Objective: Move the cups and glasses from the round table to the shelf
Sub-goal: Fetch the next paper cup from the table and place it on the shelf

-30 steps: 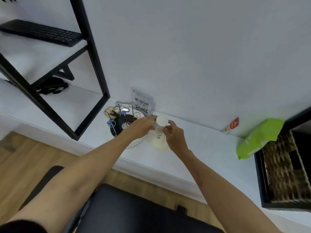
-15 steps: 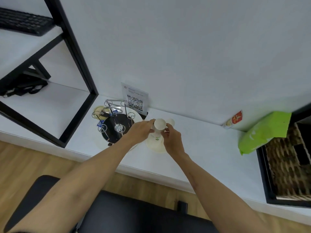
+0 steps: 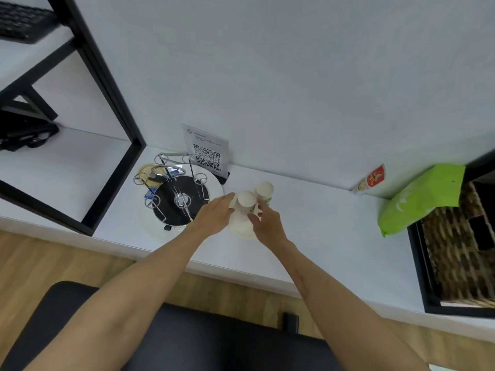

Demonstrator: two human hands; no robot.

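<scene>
Two white paper cups stand upside down on the white shelf (image 3: 316,226). The nearer stack of cups (image 3: 245,210) is gripped from both sides: my left hand (image 3: 214,215) holds its left wall and my right hand (image 3: 267,223) pinches its right wall. A second white cup (image 3: 265,190) with a green print stands just behind and to the right, touching or nearly touching the first. The base of the held stack is partly hidden by my fingers.
A wire cup rack (image 3: 174,191) on a black disc and white plate stands left of the cups. A QR-code sign (image 3: 207,149) leans on the wall. A green bag (image 3: 423,199), small packet (image 3: 371,180) and wicker basket (image 3: 460,253) lie right. Black shelf frame (image 3: 107,84) at left.
The view has shifted left and down, so the shelf items sit more to the right. Both hands stay on the cup stack, now lower on the shelf beside the second cup.
</scene>
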